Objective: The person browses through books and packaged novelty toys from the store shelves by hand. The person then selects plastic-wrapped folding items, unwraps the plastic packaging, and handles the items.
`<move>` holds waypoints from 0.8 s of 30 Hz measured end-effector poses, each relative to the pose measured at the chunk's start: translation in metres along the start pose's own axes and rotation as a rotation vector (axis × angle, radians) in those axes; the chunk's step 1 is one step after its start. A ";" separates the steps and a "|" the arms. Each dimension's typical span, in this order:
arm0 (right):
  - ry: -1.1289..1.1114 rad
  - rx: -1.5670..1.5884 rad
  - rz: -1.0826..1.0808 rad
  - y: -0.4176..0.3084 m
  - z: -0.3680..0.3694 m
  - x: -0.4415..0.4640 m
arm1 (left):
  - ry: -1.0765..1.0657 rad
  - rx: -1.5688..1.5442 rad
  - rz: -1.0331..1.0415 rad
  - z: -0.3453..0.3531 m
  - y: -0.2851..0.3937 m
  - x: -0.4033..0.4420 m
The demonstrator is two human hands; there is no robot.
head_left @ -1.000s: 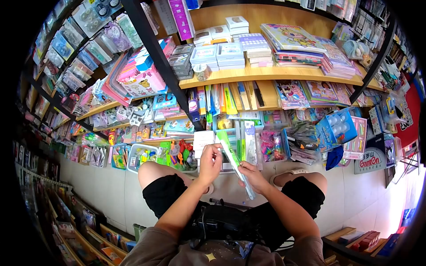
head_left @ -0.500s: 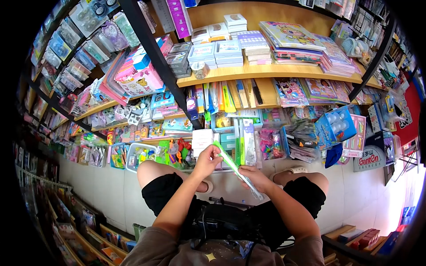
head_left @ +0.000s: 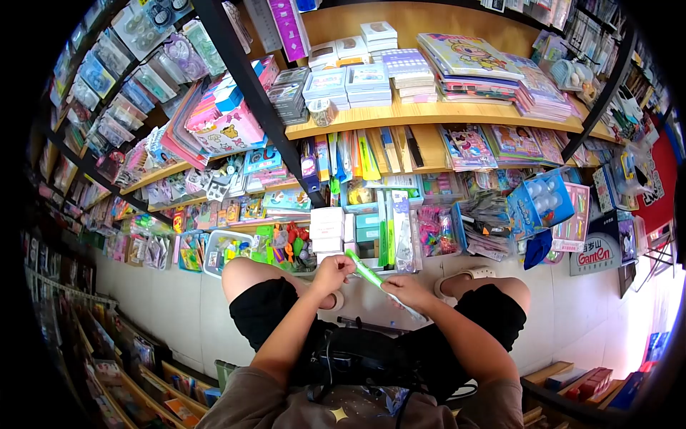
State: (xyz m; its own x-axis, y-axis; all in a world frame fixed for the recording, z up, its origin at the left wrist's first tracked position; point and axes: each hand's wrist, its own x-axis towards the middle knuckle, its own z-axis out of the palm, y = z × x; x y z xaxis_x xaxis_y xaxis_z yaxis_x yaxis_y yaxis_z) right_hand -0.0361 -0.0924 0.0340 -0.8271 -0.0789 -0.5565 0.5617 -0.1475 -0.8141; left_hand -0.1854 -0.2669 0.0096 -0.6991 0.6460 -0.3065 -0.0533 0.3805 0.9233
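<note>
A long, narrow green-and-white packet (head_left: 368, 272) in clear plastic slants between my hands, above the floor and between my knees. My right hand (head_left: 407, 292) is closed around its middle, and the clear lower end sticks out below that hand. At the upper end, the closed fingertips of my left hand (head_left: 336, 272) pinch at the packet's edge. Just beyond my left hand stands a stack of white boxes (head_left: 327, 227). Similar long green packets (head_left: 386, 232) stand upright in a bin beyond my right hand. What is inside the held packet is too small to make out.
A wooden shelf (head_left: 443, 113) ahead carries notebooks and boxes. Below it, a clear bin (head_left: 214, 263) of colourful toys stands at left, and a blue box (head_left: 539, 204) at right. A black shelf post (head_left: 250, 89) rises at left. Both knees flank my hands.
Both hands have shifted slightly; the packet's upper end has come down and nearer my body. My left hand has lowered, leaving more of the white boxes showing.
</note>
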 end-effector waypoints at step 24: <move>0.428 -0.741 -0.383 0.019 0.001 -0.006 | 0.331 -0.244 0.162 -0.003 0.007 -0.017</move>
State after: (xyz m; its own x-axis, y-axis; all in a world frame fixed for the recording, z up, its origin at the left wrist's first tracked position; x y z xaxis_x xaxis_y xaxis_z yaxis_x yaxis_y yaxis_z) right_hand -0.0207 -0.0959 0.0223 -0.9640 0.2360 -0.1224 0.2421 0.5886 -0.7714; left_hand -0.1758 -0.2772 0.0214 -0.9011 0.4223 -0.0988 -0.0628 0.0984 0.9932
